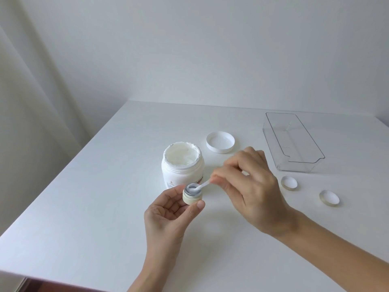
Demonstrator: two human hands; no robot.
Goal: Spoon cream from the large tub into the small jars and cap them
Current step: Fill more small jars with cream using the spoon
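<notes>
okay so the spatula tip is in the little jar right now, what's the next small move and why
Probably wipe the spatula tip against the inner rim of the small jar held by the left hand, then lift the right hand out. The tip sits inside the jar's mouth carrying white cream, and the jar looks only partly filled.

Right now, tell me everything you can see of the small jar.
The small jar is a squat, round pot with a cream-coloured body and a greyish threaded neck, plastic by its look. It is uncapped and held upright above the table, just in front of the tub. The left hand pinches it by the fingertips. The white spatula, held by the right hand, dips its tip into the mouth, where white cream shows.
</notes>
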